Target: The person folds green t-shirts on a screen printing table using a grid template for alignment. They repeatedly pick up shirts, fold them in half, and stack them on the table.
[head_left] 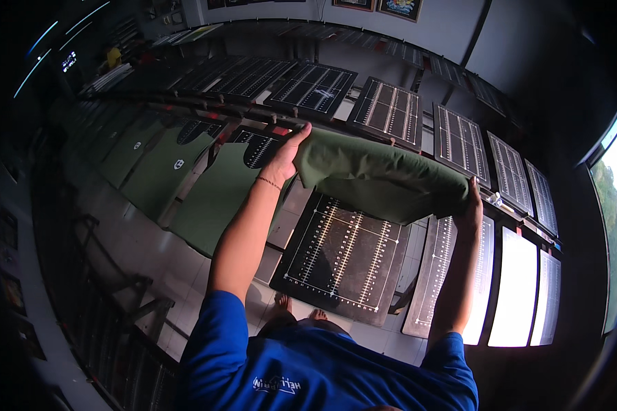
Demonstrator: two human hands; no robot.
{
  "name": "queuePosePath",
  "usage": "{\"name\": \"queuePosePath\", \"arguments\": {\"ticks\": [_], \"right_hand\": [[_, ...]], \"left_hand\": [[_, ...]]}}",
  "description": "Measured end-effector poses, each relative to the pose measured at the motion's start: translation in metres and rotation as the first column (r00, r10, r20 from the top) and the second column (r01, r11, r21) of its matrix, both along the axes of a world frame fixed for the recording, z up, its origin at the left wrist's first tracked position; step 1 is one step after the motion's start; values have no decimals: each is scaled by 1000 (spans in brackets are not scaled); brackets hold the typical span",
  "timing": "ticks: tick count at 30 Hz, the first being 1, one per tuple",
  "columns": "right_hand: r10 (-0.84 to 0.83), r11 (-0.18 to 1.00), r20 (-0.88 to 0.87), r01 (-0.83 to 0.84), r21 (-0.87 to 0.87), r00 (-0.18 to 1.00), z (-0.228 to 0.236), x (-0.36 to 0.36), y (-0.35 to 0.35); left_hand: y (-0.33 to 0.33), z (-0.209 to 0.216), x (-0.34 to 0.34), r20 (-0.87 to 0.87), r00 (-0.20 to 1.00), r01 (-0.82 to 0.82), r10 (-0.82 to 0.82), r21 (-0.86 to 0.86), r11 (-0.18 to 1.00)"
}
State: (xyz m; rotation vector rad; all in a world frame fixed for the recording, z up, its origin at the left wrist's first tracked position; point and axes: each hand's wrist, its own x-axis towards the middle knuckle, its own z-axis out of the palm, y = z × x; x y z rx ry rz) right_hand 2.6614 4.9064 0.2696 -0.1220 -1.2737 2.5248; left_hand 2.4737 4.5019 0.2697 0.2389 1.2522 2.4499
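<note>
A piece of dark green fabric [380,168] is stretched in the air between my two hands, its upper part bunched in folds and its lower part hanging down. My left hand [288,159] grips the left end, thumb pointing up. At the opposite end, my right hand [469,209] is closed on the cloth, its fingers partly hidden. Below the fabric, a black printing board [349,257] with white grid lines and scale marks lies in front of me. The cloth hides the far end of that board.
Left of me, green fabric panels [216,188] lie over a row of boards, some with a small white emblem [179,164]. More marked boards [389,109] line the far side. To the right, boards [514,284] catch bright window light. A dark metal frame [127,294] stands lower left.
</note>
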Motion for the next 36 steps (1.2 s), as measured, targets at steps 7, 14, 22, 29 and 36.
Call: {"name": "queuePosePath", "arguments": {"ticks": [7, 14, 22, 29, 36], "right_hand": [[-90, 964, -150, 124, 234, 985, 138, -21, -35], [-238, 917, -249, 302, 261, 939, 194, -32, -188], [-499, 699, -133, 489, 522, 856, 165, -106, -372], [-378, 874, 134, 306, 377, 916, 112, -172, -429], [-291, 902, 12, 270, 337, 957, 155, -136, -482]], "left_hand": [[-74, 111, -35, -333, 935, 117, -121, -34, 993], [-220, 164, -54, -451, 891, 46, -55, -31, 998], [-401, 159, -118, -377, 922, -3, -88, -234, 972], [-463, 119, -185, -237, 970, -27, -45, -289, 957], [-499, 153, -153, -298, 950, 37, -94, -190, 981]]}}
